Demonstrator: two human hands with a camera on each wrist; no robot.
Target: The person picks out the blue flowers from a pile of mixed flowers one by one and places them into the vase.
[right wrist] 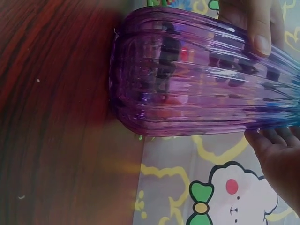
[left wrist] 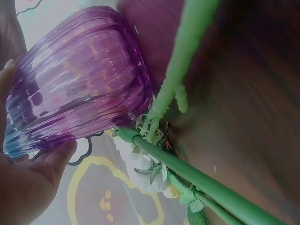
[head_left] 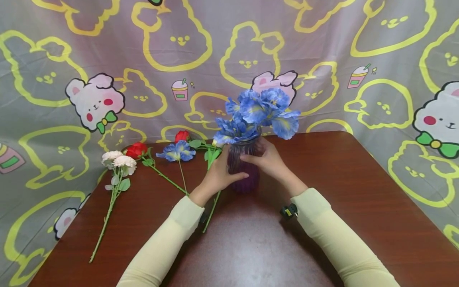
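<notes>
A ribbed, see-through purple vase [head_left: 246, 184], bluish toward its neck, stands upright on the table between both hands. Blue artificial irises [head_left: 267, 109] fan out above its mouth, leaning right and left. My left hand [head_left: 219, 171] grips the vase's left side, its thumb across the front. On the opposite side my right hand [head_left: 269, 160] holds the upper part, thumb also on the front. The left wrist view shows the vase wall [left wrist: 93, 70] against the fingers of the left hand [left wrist: 35, 185]. In the right wrist view, both hands touch the ribbed glass-like wall [right wrist: 187, 84].
Left of the vase lie a pale pink flower stem [head_left: 114, 191], red roses [head_left: 137, 150] and another blue iris [head_left: 177, 151]. A green stem [head_left: 213, 211] passes under the left forearm. Patterned cloth [head_left: 201, 48] hangs behind the brown table [head_left: 358, 191].
</notes>
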